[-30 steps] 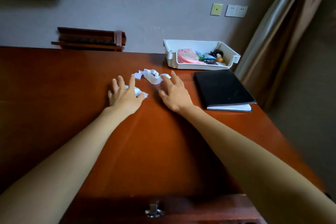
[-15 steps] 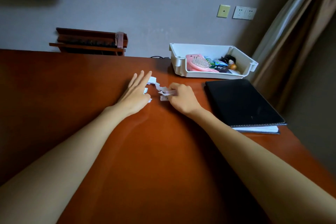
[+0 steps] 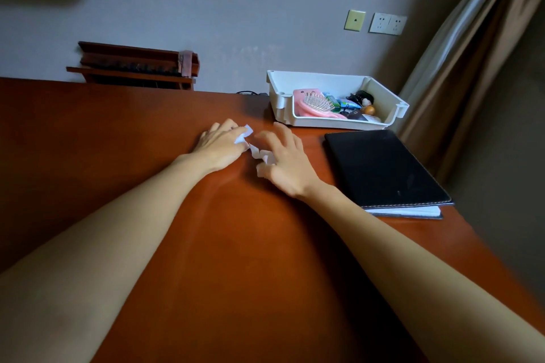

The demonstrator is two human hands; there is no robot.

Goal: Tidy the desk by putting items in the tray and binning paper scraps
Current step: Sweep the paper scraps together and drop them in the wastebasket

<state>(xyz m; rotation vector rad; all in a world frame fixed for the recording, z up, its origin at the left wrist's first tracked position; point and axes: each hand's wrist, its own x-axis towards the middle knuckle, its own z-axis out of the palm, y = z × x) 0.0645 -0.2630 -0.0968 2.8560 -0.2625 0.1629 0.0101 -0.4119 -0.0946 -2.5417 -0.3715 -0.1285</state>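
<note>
One tray (image 3: 330, 123), one notebook (image 3: 383, 168)

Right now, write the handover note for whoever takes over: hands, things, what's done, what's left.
Hands: left hand grips some paper scraps; right hand arches spread fingers over the rest, on the desk.
Things: white tray at back right holds pink hairbrush and small items; black notebook lies in front of it.
Done: small items trayed.
Left: bin the scraps (no bin in view); notebook is outside the tray.
</note>
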